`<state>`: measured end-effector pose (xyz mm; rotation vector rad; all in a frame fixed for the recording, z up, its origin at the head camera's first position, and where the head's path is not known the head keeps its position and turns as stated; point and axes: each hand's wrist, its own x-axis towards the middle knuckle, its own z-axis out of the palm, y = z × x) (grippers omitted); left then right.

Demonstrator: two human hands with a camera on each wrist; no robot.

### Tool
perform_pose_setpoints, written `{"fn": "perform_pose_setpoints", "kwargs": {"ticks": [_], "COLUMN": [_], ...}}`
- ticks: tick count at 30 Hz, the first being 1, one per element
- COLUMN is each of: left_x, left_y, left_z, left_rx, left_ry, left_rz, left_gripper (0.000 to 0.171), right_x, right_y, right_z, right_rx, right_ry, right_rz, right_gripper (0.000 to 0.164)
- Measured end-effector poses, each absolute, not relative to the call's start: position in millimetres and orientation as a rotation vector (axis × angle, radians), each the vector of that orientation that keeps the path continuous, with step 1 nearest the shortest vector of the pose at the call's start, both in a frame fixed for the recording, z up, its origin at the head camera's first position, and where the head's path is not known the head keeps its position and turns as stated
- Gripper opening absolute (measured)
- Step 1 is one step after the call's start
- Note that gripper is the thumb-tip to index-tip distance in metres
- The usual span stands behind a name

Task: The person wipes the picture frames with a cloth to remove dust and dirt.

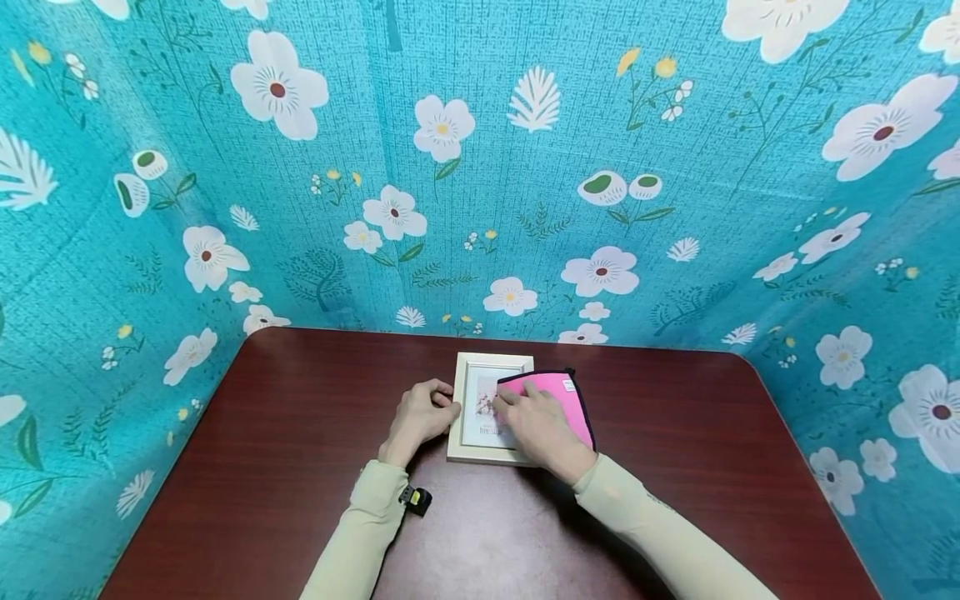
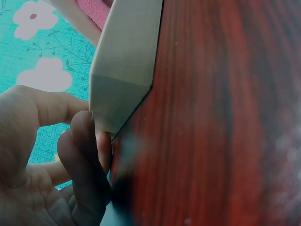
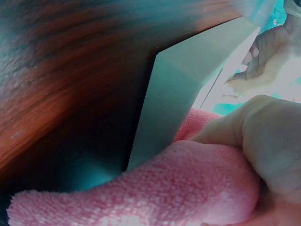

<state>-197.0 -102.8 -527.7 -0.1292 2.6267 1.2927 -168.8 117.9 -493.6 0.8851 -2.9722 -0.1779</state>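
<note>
A cream picture frame (image 1: 455,429) with a small print under its pane lies flat on the table. My left hand (image 1: 421,417) holds the frame at its left edge, thumb and fingers at the border; the left wrist view shows these fingertips (image 2: 84,123) right at a corner. My right hand (image 1: 542,423) grips a pink cloth (image 1: 558,387) with dark edging and a white tag, over the right part of the pane. In the right wrist view the fluffy cloth (image 3: 178,183) bunches under the thumb. Cloth and hand hide the frame's right side.
The dark red-brown wooden table (image 1: 300,400) extends around the frame on all sides. A teal floral curtain (image 1: 480,167) hangs behind the table and along both sides. A small black device with a yellow patch (image 1: 416,499) is worn at the left wrist.
</note>
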Motion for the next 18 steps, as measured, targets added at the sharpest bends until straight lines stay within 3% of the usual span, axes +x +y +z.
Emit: {"fn": "perform_pose_setpoints", "kwargs": {"ticks": [6,11,18], "left_x": [-197,-197,-198], "left_y": [-102,-100,-102], "left_z": [-529,-530,-530], "left_rx": [-0.124,-0.113,-0.131], "left_ry": [2.63,2.628,2.638], "left_rz": [1.289,1.295,1.286], "left_gripper": [0.023,0.024,0.026], "right_x": [-169,-172,-180], "right_y": [130,149,160], "right_z": [-495,-500,-486], "right_rx": [0.886,0.835,0.625], "right_ry": [-2.979,-2.96,-2.849], "right_rz": [-0.032,0.359,0.92], "right_gripper": [0.052,0.066,0.038]}}
